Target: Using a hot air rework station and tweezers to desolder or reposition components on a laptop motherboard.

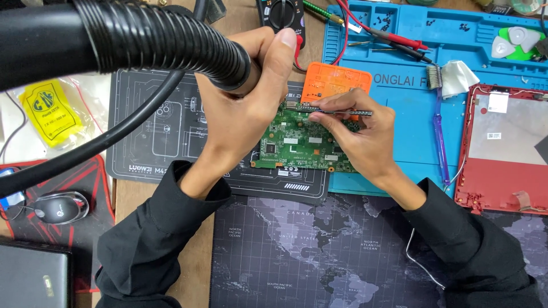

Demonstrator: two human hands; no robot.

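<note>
Left grip (242,108) clamped around the nozzle end of a black ribbed hose (160,43), thumb up, mouth of the hose tipped toward the circuit board (302,145). Right grip (357,137) pinched shut on thin tweezers (337,112), tips resting at the board's upper edge. Green board lying near the middle of the tabletop, partly on a dark printed mat (148,125), partly on a blue work mat (399,85) toward the far right corner, just below an orange pad (334,82).

Nearby: multimeter (282,17) with red leads at the far edge, blue-handled brush (439,131) on the blue mat, red laptop shell (505,145) at the right edge, mouse (57,208) at the left edge, world-map mat (319,251) along the near edge.

Likely risks: tweezers slipping and scraping small parts or knocking one loose; hose drooping onto the board under its own weight and shoving it; a loosened part flicked away among the clutter and lost.
</note>
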